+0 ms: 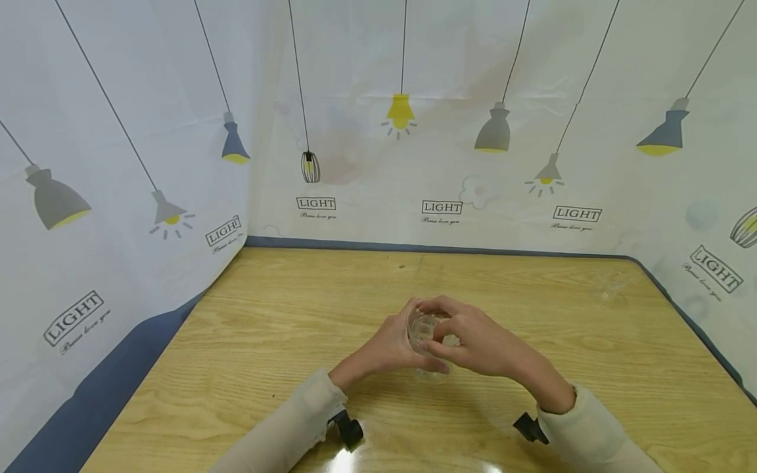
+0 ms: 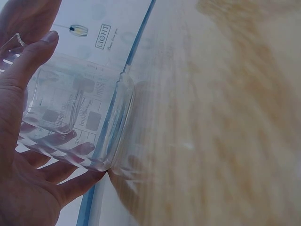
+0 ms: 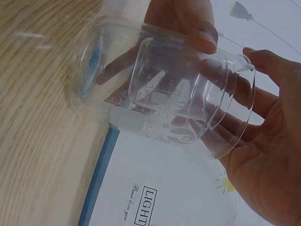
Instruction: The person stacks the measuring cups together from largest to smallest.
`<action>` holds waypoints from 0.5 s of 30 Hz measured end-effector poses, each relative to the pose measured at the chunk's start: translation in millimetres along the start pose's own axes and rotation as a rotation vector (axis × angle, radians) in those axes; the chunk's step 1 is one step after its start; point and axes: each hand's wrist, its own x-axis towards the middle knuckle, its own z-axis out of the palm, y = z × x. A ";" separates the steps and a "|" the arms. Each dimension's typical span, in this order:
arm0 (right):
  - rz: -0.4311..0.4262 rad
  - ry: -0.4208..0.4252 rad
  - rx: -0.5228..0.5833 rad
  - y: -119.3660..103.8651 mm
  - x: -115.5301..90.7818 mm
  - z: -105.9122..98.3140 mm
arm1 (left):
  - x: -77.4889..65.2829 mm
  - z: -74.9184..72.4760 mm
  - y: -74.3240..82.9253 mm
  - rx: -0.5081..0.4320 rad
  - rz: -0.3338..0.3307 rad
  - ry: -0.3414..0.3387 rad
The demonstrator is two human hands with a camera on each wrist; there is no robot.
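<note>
A large clear glass beaker (image 3: pixel 101 101) with printed white markings stands between my hands, base toward the tabletop. Inside it sits a smaller glass beaker (image 3: pixel 157 96), its own scale showing through the outer wall. My left hand (image 1: pixel 387 343) grips the large beaker's side, thumb on one side and fingers (image 2: pixel 77 186) on the other. From above, my right hand (image 1: pixel 481 341) reaches over the rim, thumb and fingers curled at the top of the small beaker. Exactly where those fingertips touch is partly hidden. Whether the large base touches the table cannot be told.
Another clear glass object (image 1: pixel 609 286) rests at the far right of the wooden table (image 1: pixel 284 289); its shape is faint. A white sheet printed with lamps (image 1: pixel 367 164) hangs at the back and sides. Black wrist mounts (image 1: pixel 349 430) sit at both sleeves.
</note>
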 end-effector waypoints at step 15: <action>0.021 -0.014 -0.001 -0.8 -0.6 -0.7 | -0.3 0.3 0.8 -0.006 0.008 -0.003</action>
